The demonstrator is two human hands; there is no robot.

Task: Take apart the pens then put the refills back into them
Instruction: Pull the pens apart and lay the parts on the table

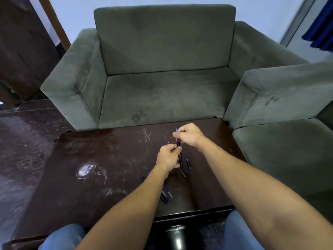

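My left hand (168,156) grips a black pen barrel (180,157), held nearly upright above the dark table (93,159). My right hand (189,135) pinches a thin blue refill (176,134) whose lower end sits in the top of the barrel. On the table just below lie a black cap (182,173) and a small blue piece (188,163). More dark pens (165,194) lie partly hidden under my left forearm, one end showing at the pen tip (143,178).
A grey-green sofa (162,78) stands right behind the table's far edge, and a second grey-green seat (281,138) stands to the right. My knees in blue jeans (63,237) sit at the near edge. The table's left half carries only scratches and glare.
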